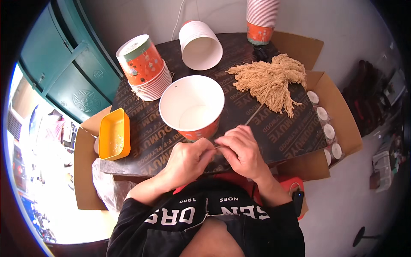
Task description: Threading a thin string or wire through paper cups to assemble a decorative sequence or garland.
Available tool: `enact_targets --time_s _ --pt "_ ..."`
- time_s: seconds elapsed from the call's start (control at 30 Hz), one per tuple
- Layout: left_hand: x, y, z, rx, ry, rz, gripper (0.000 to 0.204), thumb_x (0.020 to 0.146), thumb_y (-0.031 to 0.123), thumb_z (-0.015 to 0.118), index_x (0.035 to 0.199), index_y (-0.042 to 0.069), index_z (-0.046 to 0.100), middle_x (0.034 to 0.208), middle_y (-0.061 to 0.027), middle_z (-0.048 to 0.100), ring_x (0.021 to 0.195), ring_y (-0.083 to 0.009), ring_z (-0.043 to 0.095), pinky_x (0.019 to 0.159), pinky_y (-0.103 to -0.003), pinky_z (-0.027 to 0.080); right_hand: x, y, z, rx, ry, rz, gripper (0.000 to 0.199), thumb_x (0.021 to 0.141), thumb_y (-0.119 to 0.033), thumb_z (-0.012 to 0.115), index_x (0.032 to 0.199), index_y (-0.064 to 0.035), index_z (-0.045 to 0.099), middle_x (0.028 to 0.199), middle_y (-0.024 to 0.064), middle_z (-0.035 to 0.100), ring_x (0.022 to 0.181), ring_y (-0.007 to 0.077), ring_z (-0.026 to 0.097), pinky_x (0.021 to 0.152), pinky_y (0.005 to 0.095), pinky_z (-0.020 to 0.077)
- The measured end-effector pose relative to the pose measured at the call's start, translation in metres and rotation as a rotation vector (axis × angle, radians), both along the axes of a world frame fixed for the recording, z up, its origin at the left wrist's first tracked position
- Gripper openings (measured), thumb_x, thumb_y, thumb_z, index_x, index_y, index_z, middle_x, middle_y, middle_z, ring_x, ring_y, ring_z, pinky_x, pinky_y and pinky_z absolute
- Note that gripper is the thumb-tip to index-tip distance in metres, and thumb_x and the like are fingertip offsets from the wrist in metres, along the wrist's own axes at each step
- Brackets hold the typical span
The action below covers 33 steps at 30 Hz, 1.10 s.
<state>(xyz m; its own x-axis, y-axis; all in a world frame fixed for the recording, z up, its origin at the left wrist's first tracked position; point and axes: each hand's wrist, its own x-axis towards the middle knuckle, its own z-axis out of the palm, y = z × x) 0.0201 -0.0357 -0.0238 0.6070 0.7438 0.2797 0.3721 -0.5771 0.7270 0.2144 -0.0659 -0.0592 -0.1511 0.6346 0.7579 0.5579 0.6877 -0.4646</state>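
Yellow tray (126, 138) with specks (116, 148), bucket (192, 105), cord (220, 147) in grip of left hand (187, 160) and right hand (242, 150)

Thin pinched cord (219, 147), upright orange bucket (192, 106), white inside, just beyond

My fingers (235, 137) hide part of the strand (218, 147) they pinch; the bit between is too thin to make out. They also cover some of the tub's (192, 103) base. At the far edge of the bench (145, 132), my view cuts off a tub stack (262, 19); I can't identify the dark object (260, 53) beside it.
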Motion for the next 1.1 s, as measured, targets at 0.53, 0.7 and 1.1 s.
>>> enact_targets --time_s 0.53,0.7,1.1 --pt "-0.012 0.000 0.014 -0.098 -0.154 0.150 0.006 0.092 -0.001 0.058 0.092 -0.004 0.063 0.066 -0.0090 0.065 0.060 -0.0128 0.066 0.056 -0.026 0.052 -0.031 -0.008 -0.019 -0.392 0.676 0.034 0.006 0.088 0.004 0.068 0.087 0.0004 0.063 0.071 0.0022 0.061 0.058 0.0021 0.054 0.050 0.0201 0.0434" --pt "-0.018 0.003 0.022 -0.093 -0.218 0.163 0.006 0.093 -0.001 0.058 0.093 -0.003 0.064 0.067 -0.0059 0.065 0.061 -0.0082 0.063 0.056 -0.022 0.049 -0.036 0.001 -0.020 -0.243 0.660 -0.131 0.010 0.086 0.006 0.067 0.082 0.0003 0.060 0.064 -0.0003 0.055 0.056 0.0025 0.052 0.049 0.0200 0.0421" --pt "-0.025 0.037 0.040 0.196 -0.229 0.154 0.003 0.092 -0.002 0.060 0.091 -0.003 0.062 0.063 -0.0059 0.062 0.056 -0.0087 0.062 0.052 -0.022 0.047 -0.038 0.022 -0.024 -0.175 0.548 -0.238 0.014 0.078 0.009 0.068 0.077 -0.0015 0.058 0.060 0.0045 0.054 0.052 0.0145 0.052 0.049 0.0282 0.0415"
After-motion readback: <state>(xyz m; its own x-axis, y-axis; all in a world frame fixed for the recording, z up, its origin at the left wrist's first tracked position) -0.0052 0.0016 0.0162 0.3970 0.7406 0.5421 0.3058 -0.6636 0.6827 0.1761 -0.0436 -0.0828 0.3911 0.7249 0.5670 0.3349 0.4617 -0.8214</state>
